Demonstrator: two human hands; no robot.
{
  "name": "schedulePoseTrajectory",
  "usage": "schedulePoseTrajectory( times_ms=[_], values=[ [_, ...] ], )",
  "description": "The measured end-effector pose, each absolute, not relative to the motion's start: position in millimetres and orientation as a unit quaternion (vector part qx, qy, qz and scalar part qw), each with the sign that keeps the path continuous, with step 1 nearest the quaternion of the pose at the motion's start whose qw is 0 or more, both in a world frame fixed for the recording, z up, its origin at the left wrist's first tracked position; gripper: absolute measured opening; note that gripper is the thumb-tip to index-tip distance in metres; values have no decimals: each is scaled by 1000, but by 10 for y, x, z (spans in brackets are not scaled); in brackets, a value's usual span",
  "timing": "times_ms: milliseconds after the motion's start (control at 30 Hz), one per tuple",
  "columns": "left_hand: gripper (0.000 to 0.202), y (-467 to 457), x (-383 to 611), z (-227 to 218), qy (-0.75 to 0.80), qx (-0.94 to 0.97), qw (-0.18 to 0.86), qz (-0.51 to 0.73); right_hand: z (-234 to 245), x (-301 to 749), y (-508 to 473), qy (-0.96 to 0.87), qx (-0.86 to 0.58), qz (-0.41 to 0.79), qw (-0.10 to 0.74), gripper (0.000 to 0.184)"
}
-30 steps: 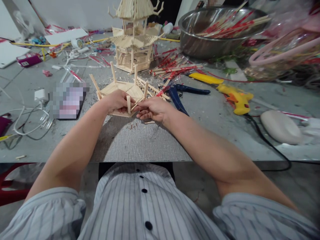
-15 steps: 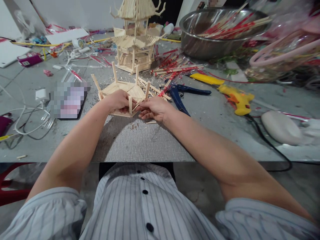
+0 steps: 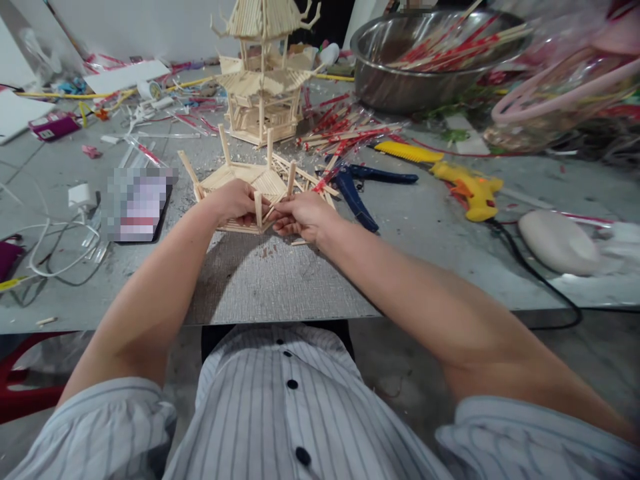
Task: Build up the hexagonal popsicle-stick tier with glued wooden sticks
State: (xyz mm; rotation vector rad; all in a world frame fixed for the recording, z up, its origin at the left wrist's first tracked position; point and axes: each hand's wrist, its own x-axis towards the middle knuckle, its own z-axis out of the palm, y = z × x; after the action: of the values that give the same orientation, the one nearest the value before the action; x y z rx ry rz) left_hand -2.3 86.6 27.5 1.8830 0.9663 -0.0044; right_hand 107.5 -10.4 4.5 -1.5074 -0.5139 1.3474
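Observation:
A six-sided base of wooden sticks with several upright posts lies flat on the table in front of me. My left hand reaches over its near side, fingertips pinched at a thin wooden stick between two front posts. From the right, my right hand pinches the same stick near its other end, by the right front post. The fingers partly hide the stick. Behind the base stands a tiered pagoda model made of similar sticks.
Blue-handled pliers and a yellow glue gun lie to the right. Packaged chopsticks are heaped beneath a steel basin. A phone, a white charger and cables are on the left; a white computer mouse sits far right.
The camera view has shifted slightly, so the tabletop things appear a little further left. Both hands stay at the front right side of the base, with hardly any movement.

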Motion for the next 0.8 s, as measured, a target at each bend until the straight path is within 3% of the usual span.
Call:
schedulePoseTrajectory(
  times_ms=[167, 533, 800],
  values=[
    [10, 865, -25, 273, 396, 778, 488, -11, 66, 1054, -121, -201, -623, 551, 517, 18],
    [3, 793, -22, 346, 385, 806, 450, -11, -34, 1062, -80, -266, -629, 519, 514, 19],
    [4, 864, -13, 173, 401, 750, 523, 63, -49, 1050, -102, -296, -631, 474, 538, 20]
  ],
)
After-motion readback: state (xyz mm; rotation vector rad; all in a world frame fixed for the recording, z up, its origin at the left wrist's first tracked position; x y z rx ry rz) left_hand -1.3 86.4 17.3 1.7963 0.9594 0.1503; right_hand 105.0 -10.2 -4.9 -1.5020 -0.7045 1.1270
